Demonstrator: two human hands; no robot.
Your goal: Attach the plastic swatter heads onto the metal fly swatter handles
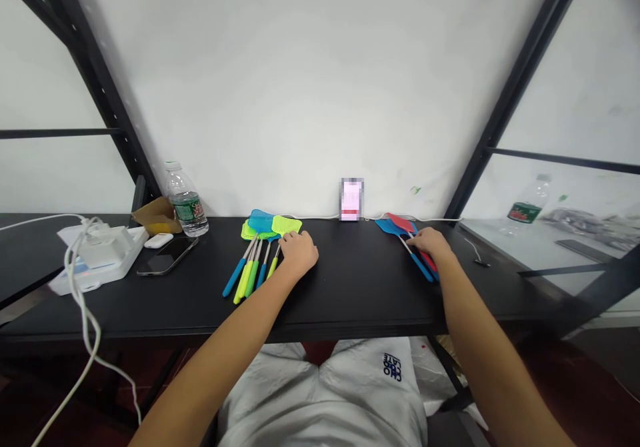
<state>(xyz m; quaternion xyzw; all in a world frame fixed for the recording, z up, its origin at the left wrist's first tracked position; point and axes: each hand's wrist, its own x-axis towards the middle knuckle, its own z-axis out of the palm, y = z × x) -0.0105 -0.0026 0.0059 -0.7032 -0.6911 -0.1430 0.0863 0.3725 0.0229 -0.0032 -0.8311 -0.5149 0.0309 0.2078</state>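
Note:
On the black tabletop to the left lies a fanned pile of several fly swatters in blue, green and yellow-green, their heads toward the wall. My left hand (300, 252) is closed at the lower edge of the yellow-green fly swatter (286, 224) on the pile's right side. A blue fly swatter (261, 220) overlaps the heads beside it. Farther right, my right hand (431, 243) pinches a red fly swatter (401, 222) near its neck, its fingers partly hiding the shaft. Under and beside that one lie blue swatters, one with a blue handle (421, 268) pointing toward me.
Along the left stand a water bottle (186, 200), an open cardboard box (159, 216), a dark phone (169, 256) and a white power strip (103, 260) with cables. A blurred pink-white card (351, 199) leans on the wall. Black metal posts frame both sides of the table.

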